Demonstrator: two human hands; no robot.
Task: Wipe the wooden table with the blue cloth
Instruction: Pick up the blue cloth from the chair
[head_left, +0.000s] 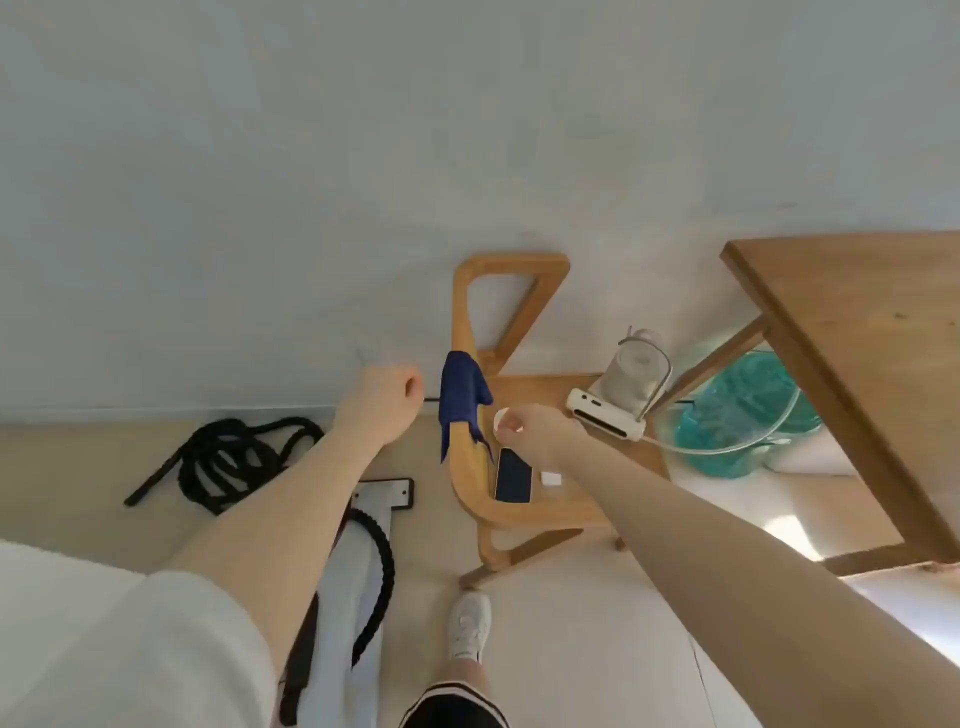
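Note:
The blue cloth (462, 402) hangs draped over the curved arm of a wooden chair (524, 514) near the wall. My left hand (384, 400) hovers just left of the cloth with its fingers curled, holding nothing and not touching it. My right hand (530, 428) is over the chair seat, just right of the cloth, and its curled fingers pinch a small white round object (501, 417). The wooden table (862, 364) stands at the right, apart from both hands.
On the chair seat lie a dark phone (513, 475), a small white square item (551, 478) and a white appliance with a clear jar (615, 410). A teal-lined bin (737, 421) sits under the table. A black rope (234, 457) lies on the floor at the left.

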